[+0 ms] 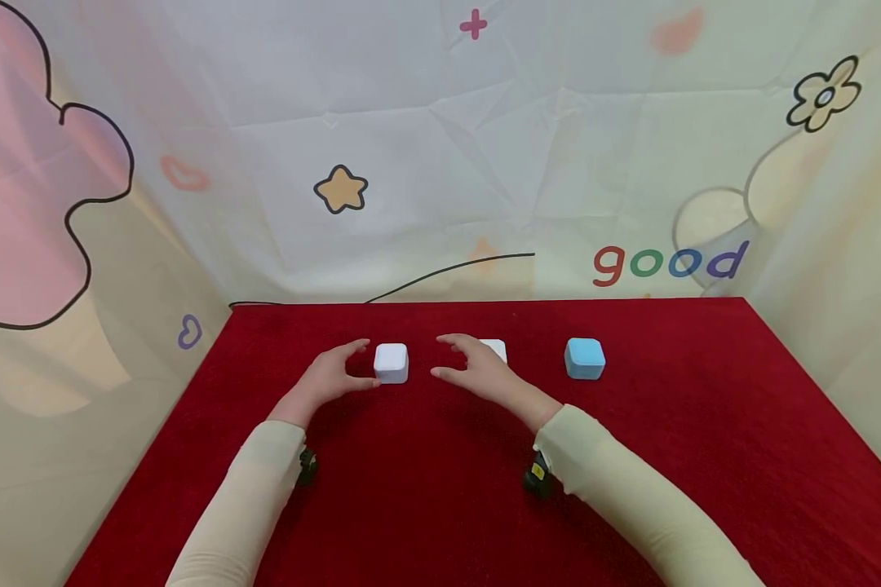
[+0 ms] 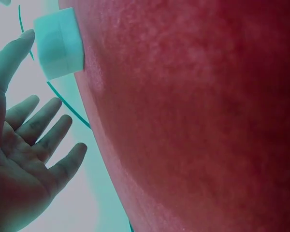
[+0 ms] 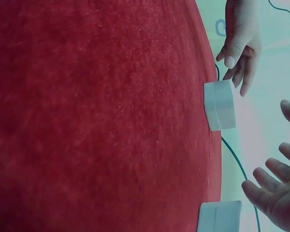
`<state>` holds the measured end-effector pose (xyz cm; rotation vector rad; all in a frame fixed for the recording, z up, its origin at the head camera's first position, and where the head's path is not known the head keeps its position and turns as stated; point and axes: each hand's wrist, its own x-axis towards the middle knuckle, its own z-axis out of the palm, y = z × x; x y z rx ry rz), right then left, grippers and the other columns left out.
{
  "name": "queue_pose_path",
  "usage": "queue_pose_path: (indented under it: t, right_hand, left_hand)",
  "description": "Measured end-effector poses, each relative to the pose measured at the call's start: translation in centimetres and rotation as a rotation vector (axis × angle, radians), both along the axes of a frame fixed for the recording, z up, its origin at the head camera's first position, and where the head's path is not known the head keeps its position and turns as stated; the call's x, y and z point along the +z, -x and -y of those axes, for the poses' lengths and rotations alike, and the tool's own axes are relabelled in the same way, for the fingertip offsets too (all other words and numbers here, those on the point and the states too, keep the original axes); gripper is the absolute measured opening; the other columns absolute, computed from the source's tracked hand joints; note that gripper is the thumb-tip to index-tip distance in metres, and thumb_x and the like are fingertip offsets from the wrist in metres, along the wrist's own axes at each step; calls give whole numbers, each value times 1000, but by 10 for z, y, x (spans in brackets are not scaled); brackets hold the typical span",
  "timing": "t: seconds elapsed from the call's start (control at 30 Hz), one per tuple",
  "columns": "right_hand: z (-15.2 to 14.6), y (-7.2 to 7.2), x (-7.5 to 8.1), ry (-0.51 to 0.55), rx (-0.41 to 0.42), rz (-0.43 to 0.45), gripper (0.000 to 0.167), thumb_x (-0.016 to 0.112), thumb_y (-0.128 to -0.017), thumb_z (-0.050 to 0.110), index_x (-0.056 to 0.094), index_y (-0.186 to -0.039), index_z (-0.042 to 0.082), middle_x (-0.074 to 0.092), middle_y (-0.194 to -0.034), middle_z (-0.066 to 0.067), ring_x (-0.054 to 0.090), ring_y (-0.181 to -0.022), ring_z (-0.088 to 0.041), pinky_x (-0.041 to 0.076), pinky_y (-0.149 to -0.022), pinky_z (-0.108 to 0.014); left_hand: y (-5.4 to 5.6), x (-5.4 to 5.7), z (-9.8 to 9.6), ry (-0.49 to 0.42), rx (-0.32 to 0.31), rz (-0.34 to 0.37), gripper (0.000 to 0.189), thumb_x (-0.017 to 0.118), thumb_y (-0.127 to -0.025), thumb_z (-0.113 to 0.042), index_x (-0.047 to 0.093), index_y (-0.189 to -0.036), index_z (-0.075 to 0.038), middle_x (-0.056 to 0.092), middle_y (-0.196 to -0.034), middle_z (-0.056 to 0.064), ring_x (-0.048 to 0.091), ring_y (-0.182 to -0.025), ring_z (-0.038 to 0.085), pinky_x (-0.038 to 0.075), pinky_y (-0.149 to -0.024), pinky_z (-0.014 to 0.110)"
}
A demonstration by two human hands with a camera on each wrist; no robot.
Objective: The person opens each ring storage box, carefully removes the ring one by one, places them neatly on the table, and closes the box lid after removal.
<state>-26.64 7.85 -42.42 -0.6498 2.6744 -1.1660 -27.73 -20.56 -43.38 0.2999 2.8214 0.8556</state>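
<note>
In the head view, we see a counter covered in deep red plush cloth (image 1: 426, 497). On it sits a white cube with rounded edges and a smooth, plastic-looking surface (image 1: 391, 364), between the two hands and closer to the left hand (image 1: 328, 377). That hand is relaxed, its thumb and fingers spread around the cube's left side without clasping it; we cannot tell whether the thumb tip touches. The right hand (image 1: 480, 371) is also relaxed and grasps nothing, its thumb and fingers facing the cube across a gap. It partly hides a second rounded white cube (image 1: 497, 348), and farther right stands a light blue rounded cube (image 1: 585, 359), well apart from both hands. We see long cream sleeves (image 1: 242, 489) on both arms, and behind the counter a pale fabric backdrop (image 1: 426, 147) printed with a star, a flower and the word "good".

In the left wrist view, we see the left hand with its fingers parted and its thumb tip at the edge of the white cube.

In the right wrist view, we see the white cube resting just beside the left hand, the right hand apart from it with fingers extended, and another white cube cut off by the bottom edge.
</note>
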Motion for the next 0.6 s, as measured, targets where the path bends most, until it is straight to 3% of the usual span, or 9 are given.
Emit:
queue_pose_path:
  t: [0.6]
  right_hand:
    - [30, 12, -14, 19, -68, 103, 59, 69, -97, 24, 49, -151, 9, 52, -155, -14, 55, -138, -33, 51, -110, -49]
  left_hand:
    - [8, -13, 0, -49, 11, 37, 72, 77, -91, -22, 46, -152, -2, 51, -153, 24, 47, -143, 40, 41, -118, 56]
